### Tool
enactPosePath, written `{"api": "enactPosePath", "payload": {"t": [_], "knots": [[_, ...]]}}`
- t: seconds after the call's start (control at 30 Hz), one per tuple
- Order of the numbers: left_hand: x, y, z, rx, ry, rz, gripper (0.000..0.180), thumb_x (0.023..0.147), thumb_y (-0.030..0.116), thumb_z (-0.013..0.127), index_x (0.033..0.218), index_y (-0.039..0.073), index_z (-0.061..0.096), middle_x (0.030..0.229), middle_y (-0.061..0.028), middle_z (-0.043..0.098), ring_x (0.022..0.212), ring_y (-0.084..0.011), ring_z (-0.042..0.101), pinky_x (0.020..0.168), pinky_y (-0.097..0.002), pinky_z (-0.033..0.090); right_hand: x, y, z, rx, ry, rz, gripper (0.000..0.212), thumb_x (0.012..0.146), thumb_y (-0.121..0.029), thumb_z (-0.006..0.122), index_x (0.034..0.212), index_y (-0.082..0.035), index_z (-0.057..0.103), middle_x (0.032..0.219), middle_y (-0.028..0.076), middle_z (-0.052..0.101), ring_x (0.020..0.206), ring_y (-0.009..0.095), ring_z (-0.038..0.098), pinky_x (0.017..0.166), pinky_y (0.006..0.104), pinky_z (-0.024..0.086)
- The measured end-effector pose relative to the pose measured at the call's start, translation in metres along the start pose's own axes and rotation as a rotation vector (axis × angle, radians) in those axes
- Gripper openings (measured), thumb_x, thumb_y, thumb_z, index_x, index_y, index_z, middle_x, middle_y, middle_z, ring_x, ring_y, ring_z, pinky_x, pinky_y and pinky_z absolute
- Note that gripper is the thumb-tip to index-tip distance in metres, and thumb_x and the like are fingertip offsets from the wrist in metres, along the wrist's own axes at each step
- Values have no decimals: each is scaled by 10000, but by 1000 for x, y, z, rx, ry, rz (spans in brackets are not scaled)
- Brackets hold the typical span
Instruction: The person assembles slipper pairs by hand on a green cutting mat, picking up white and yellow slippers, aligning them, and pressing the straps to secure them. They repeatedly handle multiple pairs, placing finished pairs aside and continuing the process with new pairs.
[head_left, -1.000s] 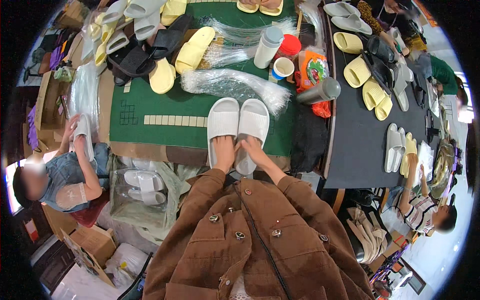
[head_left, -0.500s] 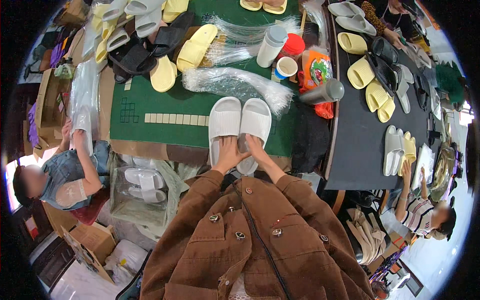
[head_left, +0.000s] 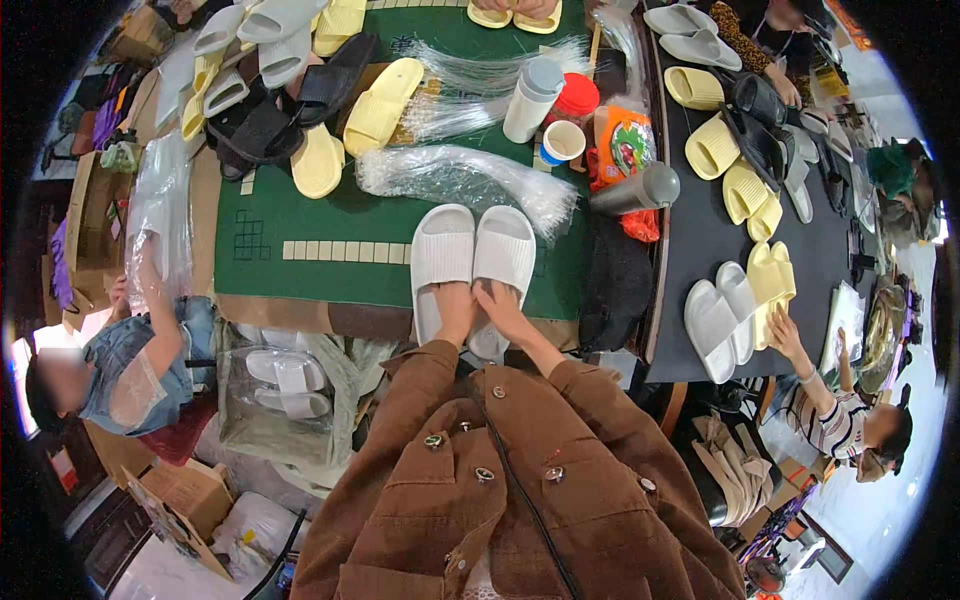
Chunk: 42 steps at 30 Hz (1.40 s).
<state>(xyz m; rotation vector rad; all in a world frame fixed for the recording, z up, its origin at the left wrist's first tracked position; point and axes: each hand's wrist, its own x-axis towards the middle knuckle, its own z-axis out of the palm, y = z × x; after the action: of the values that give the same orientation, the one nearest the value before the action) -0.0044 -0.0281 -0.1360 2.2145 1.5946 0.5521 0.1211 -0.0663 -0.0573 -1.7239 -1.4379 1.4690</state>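
We see a pair of white slippers point(head_left: 443, 258) side by side at the near edge of a green table point(head_left: 330, 285), toes pointing away from the brown jacket point(head_left: 440, 500). The left hand point(head_left: 455, 312) dips into the left slipper, its fingers hidden beneath the ribbed strap; the right hand point(head_left: 507, 314) is close beside it, its fingers at the opening of the right slipper point(head_left: 505, 245). We cannot tell whether either hand grips or merely rests.

Just left of the pair we find a row of pale squares point(head_left: 345, 252), and beyond the toes a bundle of clear plastic bags point(head_left: 465, 180). Farther off we make out a paper cup point(head_left: 563, 143), a white bottle point(head_left: 532, 105), a red-lidded jar point(head_left: 578, 96) and, to the left, a yellow slipper point(head_left: 383, 108) near some black slippers point(head_left: 255, 130).

On the dark table point(head_left: 680, 270) at right, a co-worker's hand point(head_left: 787, 335) touches a pair of yellow slippers point(head_left: 769, 280), next to two white ones point(head_left: 712, 325). At far left we see another co-worker's arm point(head_left: 162, 300) at a long clear bag point(head_left: 165, 190).
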Motion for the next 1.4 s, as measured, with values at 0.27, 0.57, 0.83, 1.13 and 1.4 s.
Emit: {"api": "enactPosePath", "payload": {"t": [0.27, 0.57, 0.83, 1.13, 1.4], "knots": [[9, 13, 19, -181, 51, -284, 364, 702, 206, 612, 956, -55, 601, 1003, -261, 580, 966, -445, 488, 877, -517, 333, -3, 23, 0, 16, -33, -51, 661, 935, -375, 409, 1417, 12, 174, 1448, 246, 223, 1331, 402, 220, 1075, 437, 196], [14, 36, -2, -185, 77, -350, 362, 651, 110, 618, 967, -65, 600, 1009, -283, 568, 992, -458, 469, 894, -522, 317, 3, -26, -58, -85, 213, 6, 269, 894, -212, 494, 977, 4, 630, 871, 164, 654, 810, 287, 642, 743, 392, 482], [7, 25, 13, -135, -16, -395, 344, 660, 110, 613, 896, -140, 595, 1025, -341, 553, 1035, -471, 461, 966, -525, 289, 99, -3, -57, -543, 351, 250, 294, 827, -336, 521, 869, -105, 698, 906, 137, 669, 886, 315, 629, 773, 469, 449], [-5, 20, -10, -167, -53, -284, 474, 666, 81, 608, 1109, -79, 547, 1155, -294, 506, 1096, -474, 419, 958, -525, 288, 107, -5, -29, -149, 525, 262, 158, 738, -272, 653, 781, -123, 684, 790, 79, 679, 759, 245, 649, 690, 359, 480], [-11, 19, -20, -213, 13, -118, 550, 660, 36, 619, 1198, -25, 518, 1215, -278, 474, 1141, -469, 392, 965, -533, 288, 101, -8, -36, 125, 343, -71, 205, 822, -127, 587, 995, -36, 647, 779, 112, 651, 693, 203, 631, 657, 329, 480]]}}
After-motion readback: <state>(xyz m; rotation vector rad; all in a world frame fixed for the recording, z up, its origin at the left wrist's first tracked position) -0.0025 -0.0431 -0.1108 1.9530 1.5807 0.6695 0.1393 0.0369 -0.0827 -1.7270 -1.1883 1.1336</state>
